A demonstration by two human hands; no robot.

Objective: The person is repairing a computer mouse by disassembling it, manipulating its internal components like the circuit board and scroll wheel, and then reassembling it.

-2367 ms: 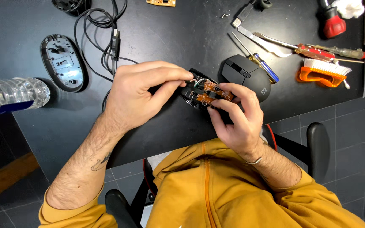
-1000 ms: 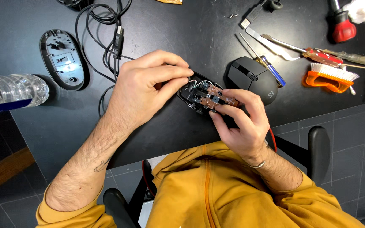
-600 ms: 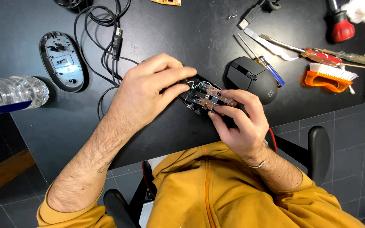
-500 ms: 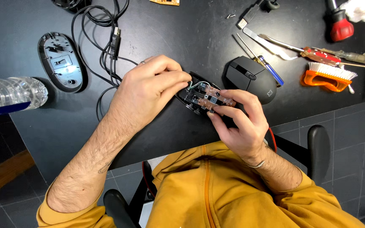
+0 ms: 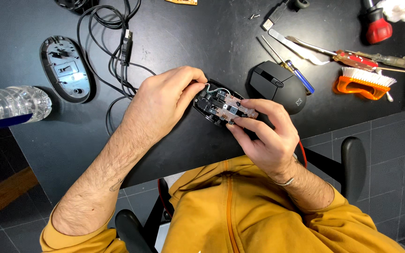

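mouse base: black shell, open, bare brownish circuit board and thin wires showing; held just above the table near its front edge
left hand: fingertips pinching base's left end
right hand: thumb and fingers gripping board's right side
mouse cover: black, just beside on the right

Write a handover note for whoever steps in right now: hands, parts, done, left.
Left hand: fingers on the far end of the opened mouse base, at its thin wire.
Right hand: pinching the near end of the circuit board seated in that base.
Parts: black top shell beside it on the table; a second, grey base at far left; screwdrivers and brush at right.
Done: shell off, board exposed.
Left: board not lifted out; mouse not closed.
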